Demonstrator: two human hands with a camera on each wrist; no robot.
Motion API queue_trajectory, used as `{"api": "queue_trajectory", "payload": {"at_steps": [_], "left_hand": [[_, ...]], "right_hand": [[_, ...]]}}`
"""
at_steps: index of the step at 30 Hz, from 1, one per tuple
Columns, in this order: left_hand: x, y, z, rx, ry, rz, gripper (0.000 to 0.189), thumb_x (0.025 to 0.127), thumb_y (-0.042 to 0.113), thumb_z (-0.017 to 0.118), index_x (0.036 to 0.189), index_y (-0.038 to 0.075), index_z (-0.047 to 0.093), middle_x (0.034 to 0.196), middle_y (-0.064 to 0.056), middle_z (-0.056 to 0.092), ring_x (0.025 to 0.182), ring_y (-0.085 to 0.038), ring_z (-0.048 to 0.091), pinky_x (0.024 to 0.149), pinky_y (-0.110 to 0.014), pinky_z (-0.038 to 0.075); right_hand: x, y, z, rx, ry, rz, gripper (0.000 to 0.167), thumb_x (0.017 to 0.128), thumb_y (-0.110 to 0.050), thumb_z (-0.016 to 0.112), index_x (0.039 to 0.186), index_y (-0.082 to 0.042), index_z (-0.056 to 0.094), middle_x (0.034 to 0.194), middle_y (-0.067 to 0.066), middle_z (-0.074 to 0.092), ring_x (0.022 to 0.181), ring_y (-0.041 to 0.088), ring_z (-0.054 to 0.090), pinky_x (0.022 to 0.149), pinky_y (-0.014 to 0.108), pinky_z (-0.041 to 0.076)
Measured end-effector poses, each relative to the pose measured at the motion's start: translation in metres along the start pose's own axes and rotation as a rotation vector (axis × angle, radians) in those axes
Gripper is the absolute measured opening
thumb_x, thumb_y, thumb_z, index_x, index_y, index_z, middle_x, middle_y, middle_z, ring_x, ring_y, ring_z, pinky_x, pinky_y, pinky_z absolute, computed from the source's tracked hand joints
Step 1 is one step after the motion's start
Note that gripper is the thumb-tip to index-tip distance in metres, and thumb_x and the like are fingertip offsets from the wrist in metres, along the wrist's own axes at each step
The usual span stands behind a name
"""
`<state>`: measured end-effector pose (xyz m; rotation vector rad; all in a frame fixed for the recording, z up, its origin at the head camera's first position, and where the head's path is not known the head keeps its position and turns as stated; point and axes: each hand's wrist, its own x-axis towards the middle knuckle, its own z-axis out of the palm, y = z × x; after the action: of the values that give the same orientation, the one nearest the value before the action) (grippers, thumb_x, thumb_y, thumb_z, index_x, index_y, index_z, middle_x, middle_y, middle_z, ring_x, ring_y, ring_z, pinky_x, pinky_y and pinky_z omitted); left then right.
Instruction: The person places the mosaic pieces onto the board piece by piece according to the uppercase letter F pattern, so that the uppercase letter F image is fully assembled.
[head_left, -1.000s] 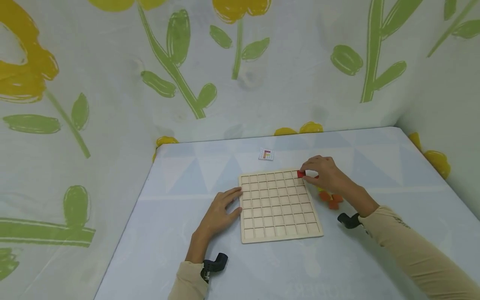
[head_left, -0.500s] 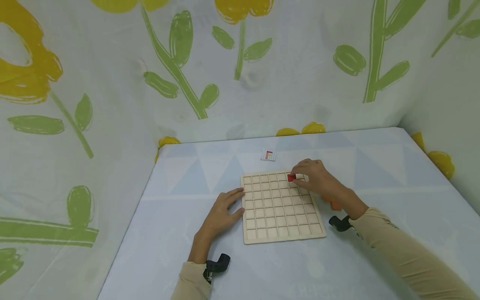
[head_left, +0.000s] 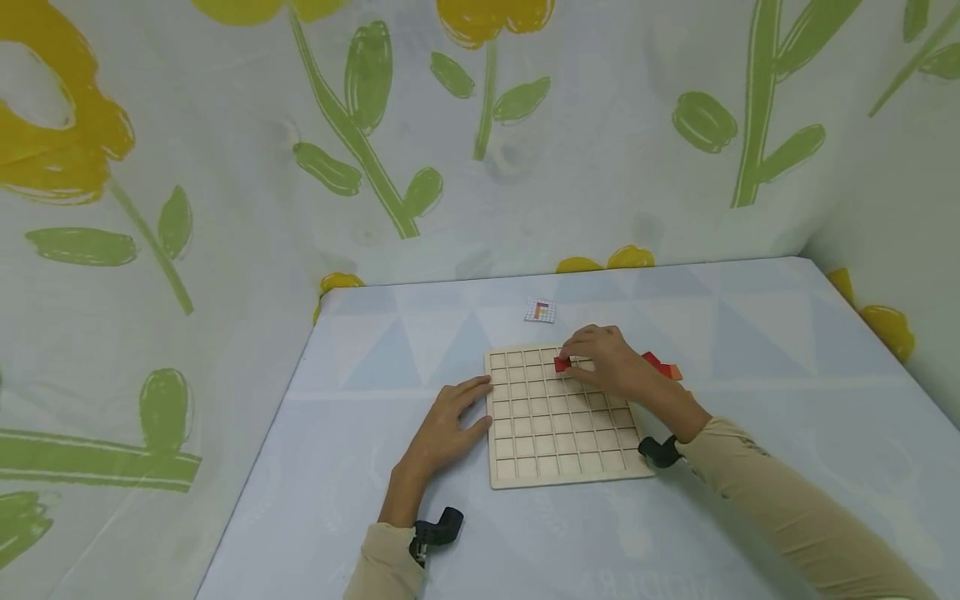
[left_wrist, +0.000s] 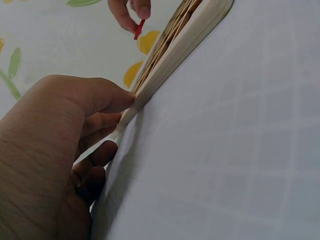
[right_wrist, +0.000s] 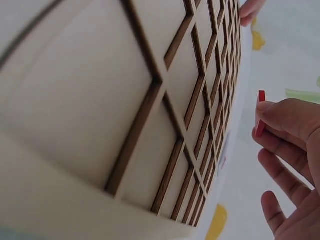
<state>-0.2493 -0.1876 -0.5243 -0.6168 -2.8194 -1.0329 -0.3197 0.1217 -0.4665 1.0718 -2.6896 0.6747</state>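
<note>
Red tile (head_left: 561, 365), pinched in right hand (head_left: 606, 360), above compartmented board (head_left: 542, 426)

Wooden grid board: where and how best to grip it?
Likely steady it by the left rim, coming in level from the left: the board lies flat, its side exposed there, where the left hand touches it; the right hand holds a red tile over the far part.

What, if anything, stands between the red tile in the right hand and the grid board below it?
Nothing visible: the right hand pinches the red tile above the grid board, only air showing between. The left hand is off at the board's left edge, and loose tiles lie past its right edge.
</note>
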Motion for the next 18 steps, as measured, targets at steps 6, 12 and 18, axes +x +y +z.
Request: {"api": "queue_trajectory", "payload": {"at_steps": [6, 12, 18], "left_hand": [[0.000, 0.001, 0.000, 0.007, -0.008, 0.002, 0.051, 0.095, 0.027, 0.066, 0.144, 0.016, 0.057, 0.152, 0.009, 0.046, 0.120, -0.015, 0.048, 0.102, -0.042, 0.042], [0.001, 0.001, -0.001, 0.014, -0.012, -0.004, 0.051, 0.094, 0.027, 0.066, 0.144, 0.017, 0.057, 0.152, 0.011, 0.046, 0.118, -0.014, 0.048, 0.102, -0.040, 0.042], [0.000, 0.002, -0.001, 0.018, -0.012, -0.001, 0.051, 0.094, 0.027, 0.066, 0.143, 0.017, 0.057, 0.152, 0.011, 0.046, 0.119, -0.015, 0.048, 0.102, -0.041, 0.042]], "right_hand": [[0.008, -0.008, 0.006, -0.013, -0.032, 0.000, 0.023, 0.083, -0.018, 0.083, 0.104, -0.010, 0.077, 0.109, 0.004, 0.071, 0.112, 0.027, 0.058, 0.094, 0.055, 0.039], [0.016, -0.015, 0.014, -0.043, -0.039, -0.014, 0.021, 0.085, -0.019, 0.082, 0.103, -0.011, 0.077, 0.108, 0.003, 0.072, 0.110, 0.026, 0.059, 0.093, 0.054, 0.040], [0.023, -0.019, 0.021, -0.056, -0.043, -0.044, 0.017, 0.084, -0.016, 0.082, 0.100, -0.011, 0.078, 0.107, 0.003, 0.072, 0.110, 0.027, 0.059, 0.093, 0.054, 0.040]]}}
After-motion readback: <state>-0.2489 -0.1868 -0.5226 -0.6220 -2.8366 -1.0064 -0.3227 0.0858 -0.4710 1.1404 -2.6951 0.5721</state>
